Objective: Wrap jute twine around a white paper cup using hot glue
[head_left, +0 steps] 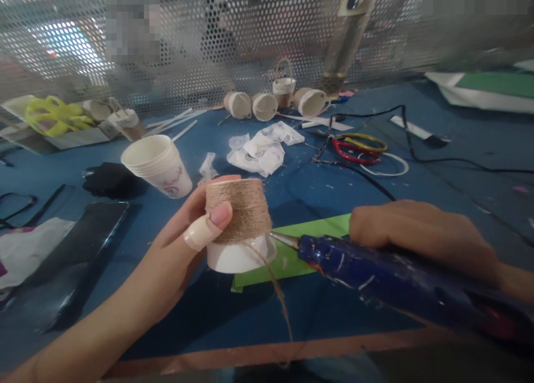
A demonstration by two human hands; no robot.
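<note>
My left hand (187, 244) is closed around a white paper cup (231, 258) wound with brown twine (246, 208). A bandage wraps its thumb, which presses on the windings. The cup's bare white band faces me, and a loose twine end (279, 294) hangs down past the table edge. My right hand (417, 233) grips a dark blue glue gun (354, 263); its handle runs out of view at the lower right. The metal nozzle (286, 239) is at the cup's right side, by the lowest winding. Whether it touches cannot be made out. Under them lies a green strip (292, 255).
Stacked paper cups (156, 163) stand left, near a dark phone-like slab (79, 260). Crumpled white plastic (262, 149) lies ahead, with several twine-wrapped cups (265, 106) behind. Red-handled scissors (354, 152) and a black cable (409, 133) are right. Perforated metal (187, 49) borders the back.
</note>
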